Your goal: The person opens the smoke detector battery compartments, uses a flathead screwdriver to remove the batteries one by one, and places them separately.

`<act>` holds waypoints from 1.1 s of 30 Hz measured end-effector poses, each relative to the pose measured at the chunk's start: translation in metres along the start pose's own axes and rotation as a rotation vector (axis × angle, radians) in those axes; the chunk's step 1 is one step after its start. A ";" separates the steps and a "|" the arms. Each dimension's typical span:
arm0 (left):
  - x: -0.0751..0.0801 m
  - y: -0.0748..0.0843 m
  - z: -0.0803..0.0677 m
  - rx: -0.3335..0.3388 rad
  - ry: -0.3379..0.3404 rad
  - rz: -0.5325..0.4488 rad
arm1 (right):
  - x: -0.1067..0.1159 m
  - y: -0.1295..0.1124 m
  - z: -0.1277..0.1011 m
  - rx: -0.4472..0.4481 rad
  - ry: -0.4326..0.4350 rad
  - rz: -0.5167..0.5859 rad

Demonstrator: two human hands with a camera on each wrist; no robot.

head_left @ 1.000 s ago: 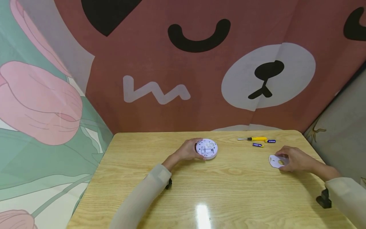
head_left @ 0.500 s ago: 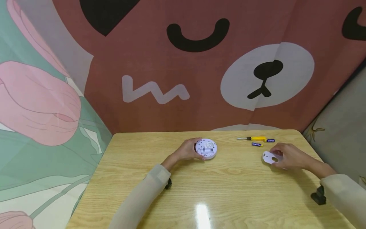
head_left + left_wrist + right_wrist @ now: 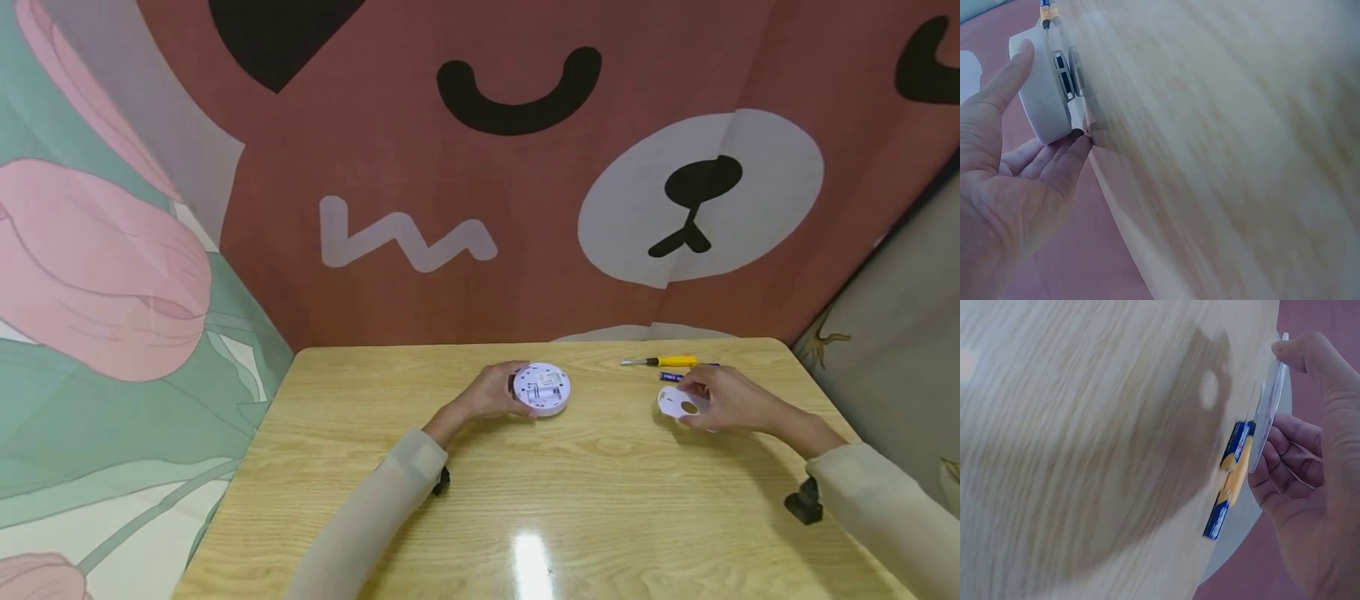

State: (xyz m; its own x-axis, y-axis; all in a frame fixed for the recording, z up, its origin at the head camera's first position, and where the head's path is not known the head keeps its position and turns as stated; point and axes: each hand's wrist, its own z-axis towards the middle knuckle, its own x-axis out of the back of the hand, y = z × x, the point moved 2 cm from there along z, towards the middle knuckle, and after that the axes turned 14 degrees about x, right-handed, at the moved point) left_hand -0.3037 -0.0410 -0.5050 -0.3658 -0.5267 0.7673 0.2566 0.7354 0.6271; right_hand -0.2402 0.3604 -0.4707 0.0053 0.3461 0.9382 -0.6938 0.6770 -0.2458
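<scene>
White disc (image 3: pixel 681 404), held flat, right hand (image 3: pixel 723 398)

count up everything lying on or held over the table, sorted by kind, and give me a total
White round device, gripped by the left hand: 1
White flat cover, held by the right hand: 1
Yellow screwdriver: 1
Blue batteries: 2
Total: 5 things on the table
</scene>
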 end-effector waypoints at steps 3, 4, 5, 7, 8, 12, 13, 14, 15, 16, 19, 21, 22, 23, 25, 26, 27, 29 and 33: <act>0.001 0.001 0.000 -0.001 0.001 0.010 | -0.001 -0.006 0.007 0.023 0.018 -0.001; 0.001 0.001 0.000 0.000 0.001 0.013 | -0.002 -0.008 0.009 0.027 0.022 0.000; 0.001 0.001 0.000 0.001 0.002 0.014 | -0.002 -0.010 0.012 0.025 0.022 0.004; 0.002 0.001 0.001 0.005 0.000 0.015 | -0.003 -0.014 0.017 0.013 0.017 0.009; 0.002 0.001 0.001 0.004 0.003 0.017 | -0.003 -0.016 0.020 0.005 0.013 0.011; 0.001 0.000 0.001 0.003 0.011 0.014 | -0.005 -0.024 0.029 -0.010 0.001 0.027; 0.001 -0.001 0.001 0.003 0.013 0.012 | -0.005 -0.026 0.032 -0.009 0.002 0.031; 0.000 -0.001 0.001 0.003 0.016 0.009 | -0.005 -0.027 0.034 -0.009 0.006 0.028; 0.000 -0.001 0.001 0.005 0.018 0.005 | -0.006 -0.028 0.036 -0.007 0.011 0.024; 0.000 -0.001 0.001 0.005 0.021 0.001 | -0.006 -0.029 0.039 0.001 0.019 0.020; 0.000 -0.001 0.000 0.007 0.025 0.001 | -0.008 -0.034 0.046 0.010 0.036 0.011; -0.001 -0.002 0.000 0.008 0.028 0.003 | -0.009 -0.038 0.052 0.017 0.046 0.017; -0.001 -0.001 0.000 0.008 0.028 0.004 | -0.009 -0.040 0.055 0.019 0.048 0.021; -0.001 -0.001 0.000 0.008 0.029 0.003 | -0.010 -0.043 0.057 0.013 0.050 0.024; -0.001 -0.001 -0.001 0.009 0.032 0.000 | -0.012 -0.047 0.062 0.008 0.053 0.026; -0.001 -0.001 -0.001 0.011 0.032 -0.003 | -0.013 -0.050 0.064 0.007 0.055 0.024; -0.001 0.000 -0.001 0.013 0.031 -0.004 | -0.014 -0.051 0.066 0.002 0.058 0.018; 0.000 0.000 -0.002 0.017 0.030 -0.005 | -0.016 -0.055 0.070 -0.007 0.066 0.008; 0.001 0.002 -0.003 0.021 0.029 -0.007 | -0.021 -0.062 0.080 -0.033 0.079 -0.010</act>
State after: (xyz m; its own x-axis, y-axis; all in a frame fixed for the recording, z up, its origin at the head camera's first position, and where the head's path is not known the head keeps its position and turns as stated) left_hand -0.3007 -0.0412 -0.5027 -0.3417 -0.5434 0.7667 0.2354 0.7403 0.6297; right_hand -0.2551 0.2596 -0.4559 0.0700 0.3882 0.9189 -0.6691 0.7014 -0.2454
